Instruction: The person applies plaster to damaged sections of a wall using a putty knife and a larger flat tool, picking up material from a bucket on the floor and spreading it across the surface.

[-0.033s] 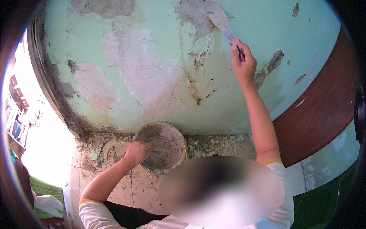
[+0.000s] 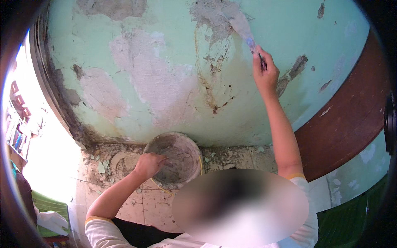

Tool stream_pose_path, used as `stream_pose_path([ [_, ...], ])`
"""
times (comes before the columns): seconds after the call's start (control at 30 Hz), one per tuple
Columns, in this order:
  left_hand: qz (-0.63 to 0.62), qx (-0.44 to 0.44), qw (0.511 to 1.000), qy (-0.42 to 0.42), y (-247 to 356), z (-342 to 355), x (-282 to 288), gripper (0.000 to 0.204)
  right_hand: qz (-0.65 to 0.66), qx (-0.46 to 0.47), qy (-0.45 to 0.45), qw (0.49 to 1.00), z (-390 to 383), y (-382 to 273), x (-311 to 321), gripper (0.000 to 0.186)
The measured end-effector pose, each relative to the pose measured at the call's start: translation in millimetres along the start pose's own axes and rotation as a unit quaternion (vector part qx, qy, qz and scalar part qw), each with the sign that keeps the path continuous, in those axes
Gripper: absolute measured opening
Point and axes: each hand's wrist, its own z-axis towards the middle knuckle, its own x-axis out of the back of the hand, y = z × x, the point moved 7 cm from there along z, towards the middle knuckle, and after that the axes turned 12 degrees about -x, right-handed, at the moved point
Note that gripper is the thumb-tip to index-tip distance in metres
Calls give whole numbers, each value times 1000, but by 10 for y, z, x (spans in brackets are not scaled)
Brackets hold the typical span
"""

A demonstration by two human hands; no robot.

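Scraper [image 2: 247,38] apparently against the grey patch [image 2: 209,15] high on the green wall [image 2: 252,115].
The right hand [image 2: 267,72] grips its dark handle [image 2: 263,64]; the step seems to be working that patch; the next move calls for even pressure; the blade [image 2: 240,25] is pale, smeared; the left hand [image 2: 149,165] lies over the bucket's [image 2: 192,151] left rim, whether closed I cannot tell.

Smeared scraper [image 2: 241,25] aslant; grimy bucket [image 2: 191,149] below
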Motion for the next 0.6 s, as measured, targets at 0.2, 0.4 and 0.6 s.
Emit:
stream_pose_path([
  [0.2, -25, 6, 999, 31, -29, -10, 48, 25, 85, -71, 2, 994, -339, 368, 194, 24],
  [0.4, -25, 4, 999, 21, -32, -36, 2, 23, 48, -76, -56, 994, 32, -331, -213, 25],
  [0.6, -37, -18, 998, 53, -13, -21, 58, 21, 29, -15, -28, 999, -149, 170, -103, 25],
])
